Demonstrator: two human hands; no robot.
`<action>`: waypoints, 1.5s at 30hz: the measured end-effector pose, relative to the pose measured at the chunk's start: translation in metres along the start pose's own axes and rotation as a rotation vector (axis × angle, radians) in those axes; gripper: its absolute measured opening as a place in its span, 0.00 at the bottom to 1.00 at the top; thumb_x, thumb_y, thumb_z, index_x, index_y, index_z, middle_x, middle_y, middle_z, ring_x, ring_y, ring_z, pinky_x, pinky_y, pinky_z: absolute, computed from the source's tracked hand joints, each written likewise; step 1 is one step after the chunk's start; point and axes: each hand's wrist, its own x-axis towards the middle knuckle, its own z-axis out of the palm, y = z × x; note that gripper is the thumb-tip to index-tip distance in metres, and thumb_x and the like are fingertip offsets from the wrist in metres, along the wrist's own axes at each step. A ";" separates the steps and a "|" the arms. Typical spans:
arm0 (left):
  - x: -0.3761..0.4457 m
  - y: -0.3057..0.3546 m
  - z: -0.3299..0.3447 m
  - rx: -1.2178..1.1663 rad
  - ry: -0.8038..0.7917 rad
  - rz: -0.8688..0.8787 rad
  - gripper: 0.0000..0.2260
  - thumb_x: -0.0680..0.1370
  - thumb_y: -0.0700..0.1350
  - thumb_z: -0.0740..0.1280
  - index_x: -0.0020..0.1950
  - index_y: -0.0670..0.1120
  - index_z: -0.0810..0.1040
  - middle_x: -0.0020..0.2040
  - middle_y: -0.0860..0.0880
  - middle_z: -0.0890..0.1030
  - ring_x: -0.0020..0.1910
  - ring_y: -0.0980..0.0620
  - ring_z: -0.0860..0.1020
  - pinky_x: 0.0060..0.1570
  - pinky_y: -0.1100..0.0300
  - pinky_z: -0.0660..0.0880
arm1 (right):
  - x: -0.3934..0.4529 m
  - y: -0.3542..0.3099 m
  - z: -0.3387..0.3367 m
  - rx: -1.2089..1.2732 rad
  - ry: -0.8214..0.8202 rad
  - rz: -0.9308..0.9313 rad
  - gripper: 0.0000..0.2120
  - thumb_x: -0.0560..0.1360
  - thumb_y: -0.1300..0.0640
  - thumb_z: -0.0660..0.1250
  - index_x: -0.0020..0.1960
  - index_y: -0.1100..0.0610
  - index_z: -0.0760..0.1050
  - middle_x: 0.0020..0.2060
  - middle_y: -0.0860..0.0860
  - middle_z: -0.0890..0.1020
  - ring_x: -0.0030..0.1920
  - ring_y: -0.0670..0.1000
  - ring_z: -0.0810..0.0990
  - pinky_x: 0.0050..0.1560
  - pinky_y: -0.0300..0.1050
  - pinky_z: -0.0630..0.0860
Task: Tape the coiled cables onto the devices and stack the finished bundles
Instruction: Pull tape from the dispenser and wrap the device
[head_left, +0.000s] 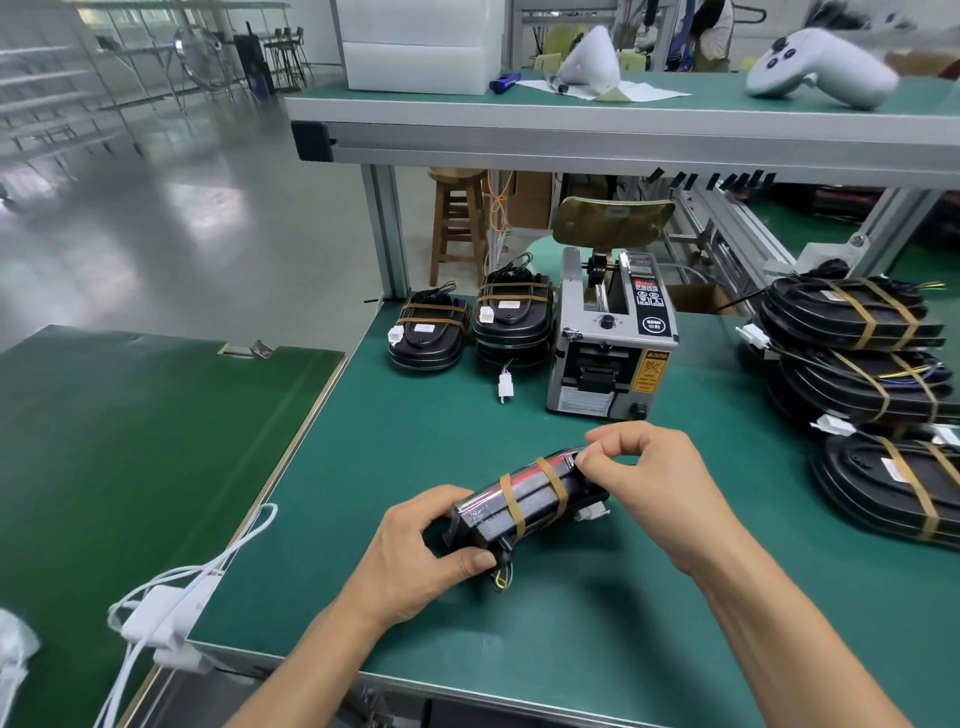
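A black device (524, 506) with a coiled cable and two brown tape strips around it is held tilted on edge above the green mat (597, 613). My left hand (415, 556) grips its near-left end, thumb across the front. At its far-right end my right hand (644, 467) pinches the top edge with curled fingers. Coloured wires hang from the device's lower end. Two taped bundles (428, 335) (511, 317) sit at the back left of the mat. Several more taped bundles (857, 358) are stacked on the right.
A grey tape dispenser (608, 343) stands behind the device, with a loose white connector (505, 387) to its left. An upper shelf (571, 119) carries a white controller (821, 67). A darker green table (130, 441) lies left, with white cables (171, 597) at its edge.
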 end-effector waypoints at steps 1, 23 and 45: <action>0.000 0.000 0.000 0.004 0.001 0.002 0.29 0.70 0.76 0.74 0.58 0.54 0.85 0.51 0.54 0.86 0.52 0.50 0.85 0.54 0.56 0.79 | 0.000 0.000 0.000 0.004 0.005 0.000 0.07 0.73 0.54 0.75 0.36 0.48 0.84 0.51 0.37 0.84 0.53 0.36 0.80 0.49 0.35 0.71; 0.000 -0.001 0.001 -0.001 0.007 0.008 0.29 0.70 0.76 0.74 0.58 0.54 0.85 0.51 0.53 0.86 0.51 0.48 0.84 0.55 0.48 0.80 | -0.005 -0.007 0.002 -0.102 0.036 -0.022 0.09 0.72 0.54 0.73 0.34 0.43 0.83 0.50 0.35 0.83 0.52 0.40 0.80 0.47 0.42 0.72; 0.000 0.001 0.001 0.000 -0.001 -0.008 0.31 0.70 0.76 0.73 0.58 0.53 0.85 0.51 0.53 0.86 0.52 0.48 0.84 0.55 0.46 0.80 | -0.008 -0.018 -0.001 -0.213 0.021 -0.028 0.11 0.71 0.55 0.73 0.34 0.39 0.82 0.41 0.34 0.83 0.45 0.36 0.80 0.41 0.36 0.73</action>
